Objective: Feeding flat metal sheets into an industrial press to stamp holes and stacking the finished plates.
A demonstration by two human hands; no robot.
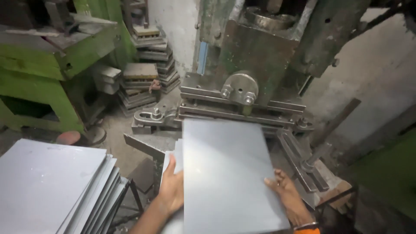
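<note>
A flat grey metal sheet (225,173) lies in front of me, its far edge reaching the die of a heavy press machine (242,95). My left hand (172,188) grips the sheet's left edge, thumb on top. On the right edge rests my right hand (286,195), fingers curled over it, with an orange band at the wrist. More grey sheets (177,152) show beneath the held one on the left side.
A stack of grey metal sheets (52,186) lies at lower left. Behind it stands a green machine frame (39,82). Piles of metal dies and plates (147,69) sit by the wall. A clamp bracket (149,117) and rails (299,160) flank the press bed.
</note>
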